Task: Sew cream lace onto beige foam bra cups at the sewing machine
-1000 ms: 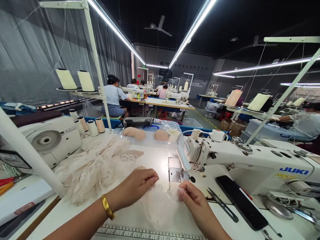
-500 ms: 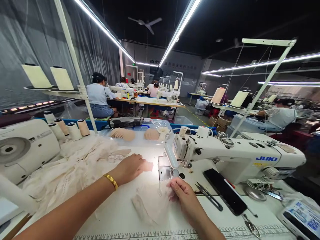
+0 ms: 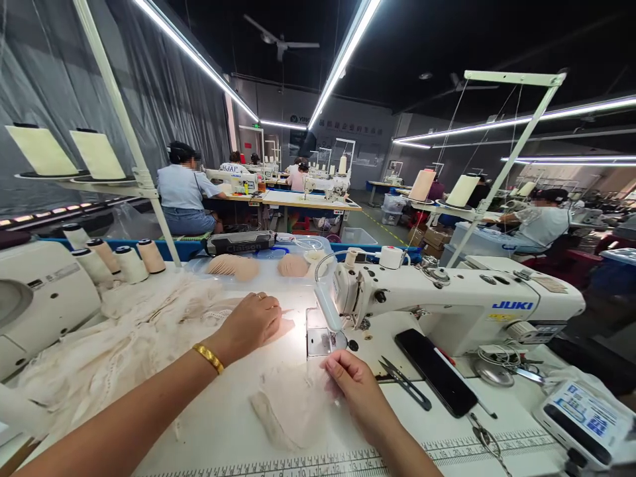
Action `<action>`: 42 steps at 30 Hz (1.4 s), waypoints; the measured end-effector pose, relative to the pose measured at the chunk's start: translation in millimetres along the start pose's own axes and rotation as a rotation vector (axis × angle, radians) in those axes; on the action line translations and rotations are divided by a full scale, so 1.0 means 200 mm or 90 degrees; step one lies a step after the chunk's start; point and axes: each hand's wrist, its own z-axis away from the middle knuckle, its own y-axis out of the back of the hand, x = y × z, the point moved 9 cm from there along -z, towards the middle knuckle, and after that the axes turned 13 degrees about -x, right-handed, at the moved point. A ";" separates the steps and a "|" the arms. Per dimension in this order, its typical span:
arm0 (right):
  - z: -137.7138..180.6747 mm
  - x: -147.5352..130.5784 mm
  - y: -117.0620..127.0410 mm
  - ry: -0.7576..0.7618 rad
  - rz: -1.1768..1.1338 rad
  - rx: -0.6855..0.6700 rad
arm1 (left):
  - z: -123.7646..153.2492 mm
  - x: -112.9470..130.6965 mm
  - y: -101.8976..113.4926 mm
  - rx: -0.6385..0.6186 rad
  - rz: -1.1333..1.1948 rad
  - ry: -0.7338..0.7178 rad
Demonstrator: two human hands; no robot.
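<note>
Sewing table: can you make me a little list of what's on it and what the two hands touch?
Left hand: flat on beige piece
Right hand: pinching sheer cloth edge
Behind hands: white sewing machine
By machine: black phone, snips
Far left: lace pile, thread cones

The table (image 3: 223, 424) is seen close by from one head-worn camera, faced forward and down; the hall (image 3: 382, 228) is caught beyond.
</note>
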 end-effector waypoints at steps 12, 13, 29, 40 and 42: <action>0.05 -0.08 -0.02 0.055 0.075 -0.017 | 0.19 0.44 -0.25 -0.240 0.421 0.067; 0.06 -0.11 -0.03 0.065 0.116 -0.016 | 0.17 0.43 -0.24 -0.219 0.399 0.064; 0.13 -0.48 -0.21 0.521 0.772 0.056 | 0.24 0.27 0.06 0.166 -0.008 -0.204; -0.03 -0.21 -0.07 0.425 0.903 -0.187 | -0.07 0.34 -0.31 -0.120 -0.062 -0.166; -0.04 -0.20 -0.05 0.404 0.882 -0.189 | -0.12 0.22 -0.26 -0.110 -0.092 -0.055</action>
